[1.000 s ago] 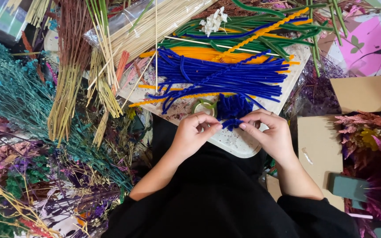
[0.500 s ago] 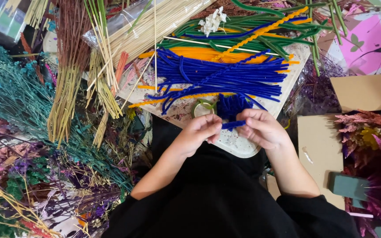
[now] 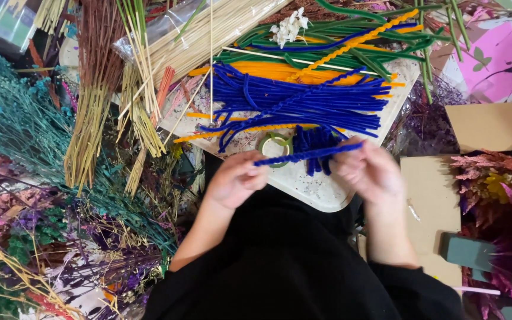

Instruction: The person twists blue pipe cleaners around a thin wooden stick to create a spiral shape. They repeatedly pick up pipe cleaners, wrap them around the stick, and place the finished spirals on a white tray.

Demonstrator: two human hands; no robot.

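1. A blue pipe cleaner [image 3: 306, 154] is stretched level between both hands, above the pale board [image 3: 321, 189] on the worktop.
2. The left hand [image 3: 235, 178] pinches its left end; the right hand [image 3: 368, 169] pinches the right end.
3. This looks like the straightening or bending step; the next move calls for a firm pinch at both ends.
4. Just behind lie a green tape roll [image 3: 274, 145] and a blue pipe cleaner pile [image 3: 303, 98].
5. A pink paper sheet [image 3: 499, 62] lies far right; a clear plastic bag of sticks [image 3: 208, 32] lies top centre.
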